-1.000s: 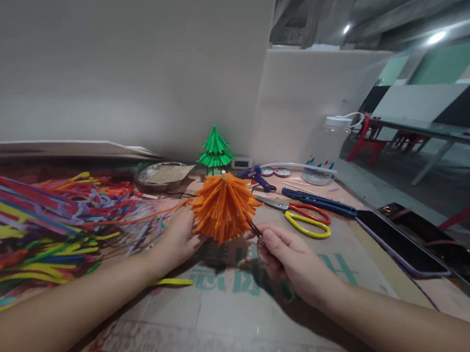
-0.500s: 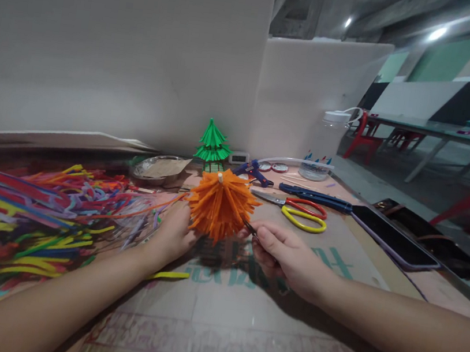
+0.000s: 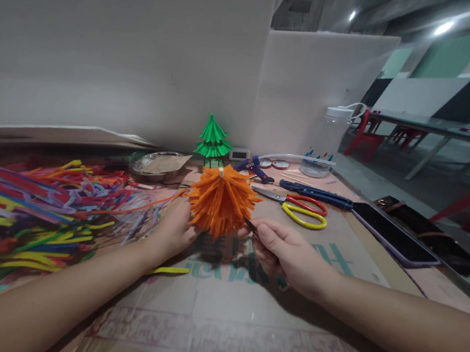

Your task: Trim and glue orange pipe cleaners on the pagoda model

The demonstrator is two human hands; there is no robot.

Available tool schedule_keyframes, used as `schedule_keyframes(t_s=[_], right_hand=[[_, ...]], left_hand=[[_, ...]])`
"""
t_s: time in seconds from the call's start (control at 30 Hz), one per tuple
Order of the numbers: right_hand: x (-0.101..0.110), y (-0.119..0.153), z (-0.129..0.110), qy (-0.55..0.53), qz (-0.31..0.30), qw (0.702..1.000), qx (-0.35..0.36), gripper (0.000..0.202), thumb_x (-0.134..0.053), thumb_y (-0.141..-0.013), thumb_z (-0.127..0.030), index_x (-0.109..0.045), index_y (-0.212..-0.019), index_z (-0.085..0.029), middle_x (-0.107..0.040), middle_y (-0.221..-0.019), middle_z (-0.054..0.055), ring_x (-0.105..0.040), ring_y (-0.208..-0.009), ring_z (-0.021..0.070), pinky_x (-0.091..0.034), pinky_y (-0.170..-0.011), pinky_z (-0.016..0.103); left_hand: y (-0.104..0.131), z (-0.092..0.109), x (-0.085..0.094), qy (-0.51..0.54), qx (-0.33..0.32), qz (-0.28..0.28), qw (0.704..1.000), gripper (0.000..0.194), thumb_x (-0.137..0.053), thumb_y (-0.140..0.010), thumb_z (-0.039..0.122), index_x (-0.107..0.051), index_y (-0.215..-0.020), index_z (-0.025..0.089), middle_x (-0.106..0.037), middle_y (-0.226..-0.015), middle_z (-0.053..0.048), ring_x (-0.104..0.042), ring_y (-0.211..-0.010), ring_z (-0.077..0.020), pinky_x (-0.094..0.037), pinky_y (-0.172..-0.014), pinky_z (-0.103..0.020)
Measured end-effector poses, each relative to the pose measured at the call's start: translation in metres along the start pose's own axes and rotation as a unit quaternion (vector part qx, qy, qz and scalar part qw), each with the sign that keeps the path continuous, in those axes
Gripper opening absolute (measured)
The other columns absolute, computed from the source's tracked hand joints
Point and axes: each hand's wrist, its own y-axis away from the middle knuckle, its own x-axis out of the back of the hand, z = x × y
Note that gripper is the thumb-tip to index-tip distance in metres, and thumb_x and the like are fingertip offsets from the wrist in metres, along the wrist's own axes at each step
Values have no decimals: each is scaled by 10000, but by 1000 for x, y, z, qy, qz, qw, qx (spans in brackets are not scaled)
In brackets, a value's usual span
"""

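Note:
An orange layered cone of fuzzy strips [image 3: 223,200] is held above the cardboard at the centre, a pale stick tip at its top. My left hand [image 3: 175,227] is closed on its left side, with the fingertips partly hidden behind it. My right hand [image 3: 279,249] pinches a thin dark tool [image 3: 252,227], whose tip touches the right edge of the orange strips. Behind the cone stands a small green tree [image 3: 213,138] of similar strips.
Colourful strips [image 3: 37,212] cover the left side. Beyond my hands lie a glue gun [image 3: 254,168], scissors [image 3: 305,210], a blue cutter [image 3: 315,194] and a phone [image 3: 395,236]. A bottle [image 3: 327,142] and a metal bowl [image 3: 155,166] stand further back.
The view has tilted slightly, so the background sits a little higher. The orange cone has tipped slightly; both hands keep nearly the same places and holds.

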Motion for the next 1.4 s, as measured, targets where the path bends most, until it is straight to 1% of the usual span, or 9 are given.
schedule_keyframes(t_s=[0.17,0.3,0.47,0.6,0.87,1.03,1.23,1.4], right_hand=[[0,1,0,-5,0,1000,3,482,-698,-798,-633,-609,-905,-171,-340,-552,-99,-224,-460,56,-154,-386,189],[-1,2,-1,-7,0,1000,3,476,-699,-806,-619,-621,-934,-168,-326,-538,-103,-223,-463,63,-156,-391,195],[-1,0,1,-5,5,1000,2,479,-702,-795,-633,-620,-891,-172,-331,-545,-100,-219,-452,57,-155,-386,195],[-1,-1,2,-7,4,1000,4,479,-701,-794,-633,-620,-894,-172,-320,-545,-102,-213,-451,58,-153,-383,192],[0,1,-1,-35,-8,999,-13,434,-680,-832,-599,-603,-902,-178,-328,-558,-100,-182,-466,58,-141,-395,187],[0,1,-1,-30,-9,999,-8,453,-690,-814,-618,-604,-892,-180,-329,-554,-101,-183,-457,57,-147,-388,193],[0,0,1,-21,-3,1000,-2,454,-700,-807,-615,-611,-895,-179,-331,-542,-101,-210,-455,60,-154,-388,191],[0,0,1,-15,4,1000,1,474,-706,-795,-626,-611,-901,-174,-330,-544,-104,-209,-451,56,-159,-382,189]], left_hand=[[0,1,1,-14,-9,1,1000,264,-509,-828,316,-628,-977,133,-684,-995,-168,-646,-912,-319,-539,-772,-448],[0,1,0,-5,-14,4,1000,244,-514,-825,301,-622,-980,147,-680,-1003,-157,-645,-915,-310,-535,-781,-439],[-1,0,-2,-2,-13,6,1000,248,-520,-819,318,-619,-973,151,-676,-980,-157,-644,-898,-317,-531,-772,-446],[-1,1,-1,-18,-17,8,1000,255,-509,-821,324,-616,-975,150,-681,-977,-157,-643,-907,-319,-533,-782,-451],[0,3,1,-7,-19,5,1000,247,-509,-830,304,-614,-992,151,-684,-1015,-159,-643,-939,-320,-533,-799,-452],[1,4,1,1,-2,-1,1000,244,-511,-828,298,-616,-988,147,-678,-1034,-171,-648,-938,-318,-538,-797,-451],[0,2,1,-12,-24,8,1000,245,-507,-833,322,-622,-972,155,-682,-982,-157,-646,-911,-320,-536,-790,-458],[-1,1,0,-12,-22,2,1000,259,-508,-833,333,-622,-976,150,-687,-996,-164,-649,-915,-322,-539,-783,-450]])
